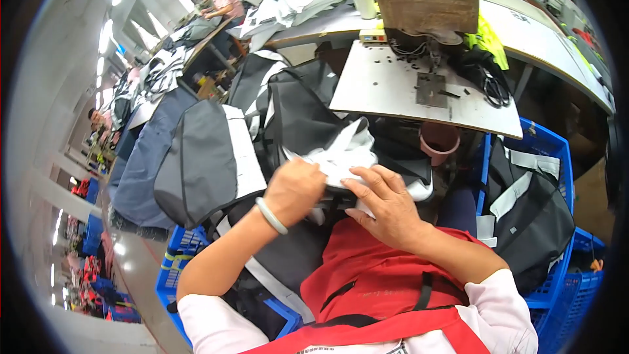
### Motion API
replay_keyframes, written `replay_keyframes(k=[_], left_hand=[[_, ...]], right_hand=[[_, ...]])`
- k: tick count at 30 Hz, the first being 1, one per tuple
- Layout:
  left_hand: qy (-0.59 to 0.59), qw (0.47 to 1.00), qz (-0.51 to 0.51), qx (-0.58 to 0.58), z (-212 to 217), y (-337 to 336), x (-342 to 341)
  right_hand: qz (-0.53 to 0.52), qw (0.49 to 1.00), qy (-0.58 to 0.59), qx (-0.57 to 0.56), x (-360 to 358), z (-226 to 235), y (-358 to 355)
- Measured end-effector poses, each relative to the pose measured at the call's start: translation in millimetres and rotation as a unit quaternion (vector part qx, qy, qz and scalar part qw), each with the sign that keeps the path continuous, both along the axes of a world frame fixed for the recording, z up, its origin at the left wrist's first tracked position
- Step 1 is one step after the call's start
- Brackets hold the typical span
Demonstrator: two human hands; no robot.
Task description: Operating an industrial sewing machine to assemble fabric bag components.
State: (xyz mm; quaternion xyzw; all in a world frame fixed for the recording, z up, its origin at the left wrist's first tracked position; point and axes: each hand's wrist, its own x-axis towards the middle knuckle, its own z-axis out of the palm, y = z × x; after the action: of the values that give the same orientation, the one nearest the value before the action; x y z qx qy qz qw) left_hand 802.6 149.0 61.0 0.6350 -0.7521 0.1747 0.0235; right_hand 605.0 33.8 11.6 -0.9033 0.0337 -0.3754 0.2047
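In front of my lap lies a sewn fabric piece of dark grey cloth (298,101) with a crumpled white part (341,157). My left hand (295,190), with a pale bangle at its wrist, is closed in a fist on the near left edge of the white part. My right hand (386,206) rests against the near right side of that part, fingers stretched and thumb apart, with some white cloth showing between them. The fingertips of my left hand are partly hidden. Left of the hands, another dark grey piece with a white strip (242,151) hangs over the pile.
A white sewing table (373,92) stands ahead, with a sewing machine under a cardboard box (426,3) and black scissors (496,88). A pinkish bucket (439,141) is below it. Blue crates (563,157) hold dark pieces at right; another blue crate (171,275) is at left. Two people work farther off.
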Motion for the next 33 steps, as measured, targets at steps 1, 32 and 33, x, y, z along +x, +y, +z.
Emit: replay_keyframes(k=[1, 32, 33], left_hand=[[-0.013, 0.999, -0.050, -0.001, 4.9, -7.9, -23.2], [0.445, 0.881, 0.063, 0.146, -8.3, -303.1, -26.3], [0.444, 0.881, 0.064, 0.150, -9.8, -309.5, -25.0]], right_hand=[[-0.029, 0.998, 0.012, -0.048, -4.9, 9.1, -3.7], [-0.062, 0.897, 0.131, 0.418, -35.4, 9.5, -279.1], [-0.095, 0.884, 0.165, 0.427, -33.8, 9.5, -284.7]])
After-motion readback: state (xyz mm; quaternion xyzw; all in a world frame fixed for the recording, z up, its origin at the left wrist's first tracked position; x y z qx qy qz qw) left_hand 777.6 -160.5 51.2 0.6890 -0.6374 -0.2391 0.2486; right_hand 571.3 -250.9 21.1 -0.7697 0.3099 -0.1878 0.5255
